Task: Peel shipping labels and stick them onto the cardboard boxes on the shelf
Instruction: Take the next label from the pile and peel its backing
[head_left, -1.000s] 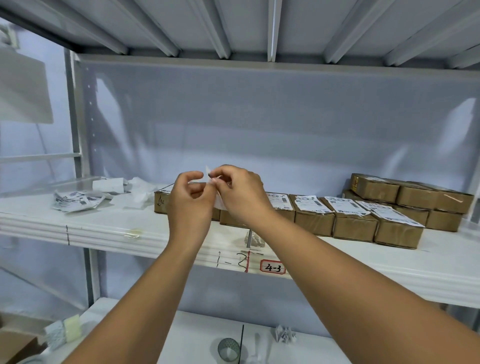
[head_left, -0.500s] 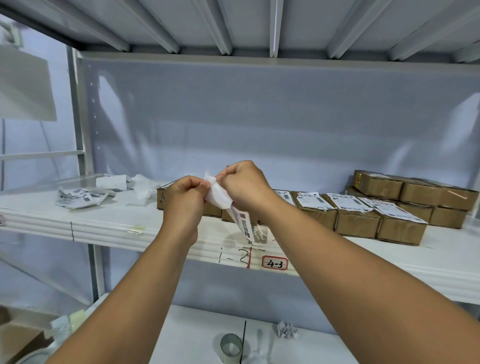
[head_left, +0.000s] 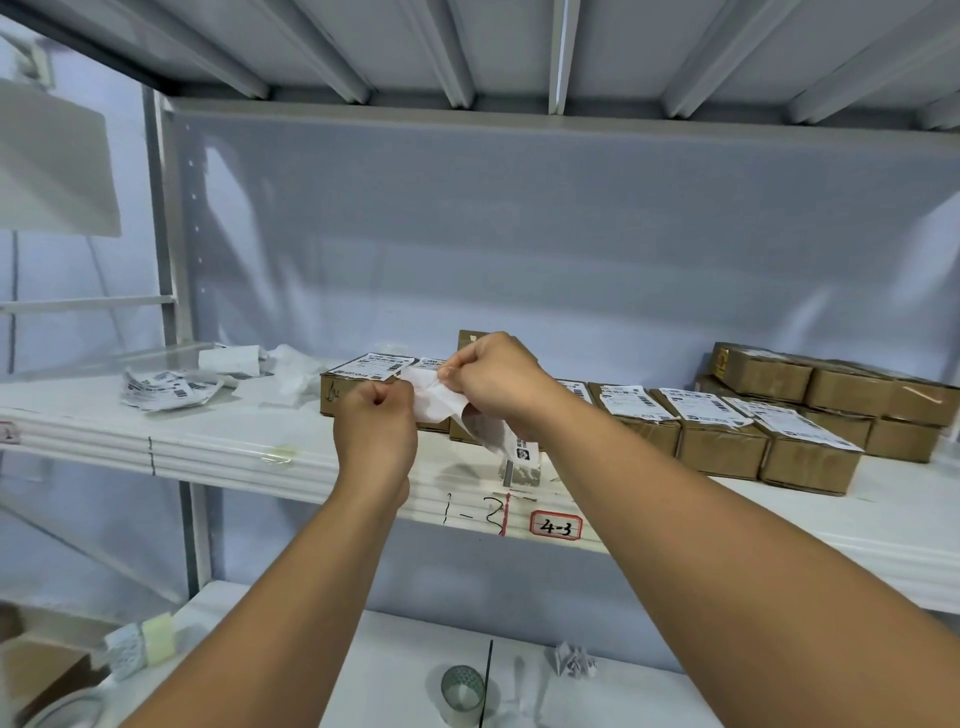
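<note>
Above shelf tag (head_left: 555, 526) "4-3", shipping label (head_left: 435, 404) in the pinch of left hand (head_left: 376, 426) and right hand (head_left: 496, 383)

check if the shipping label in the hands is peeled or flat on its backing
Partly peeled: left hand and right hand each pinch a layer, and the shipping label splays apart between them.
</note>
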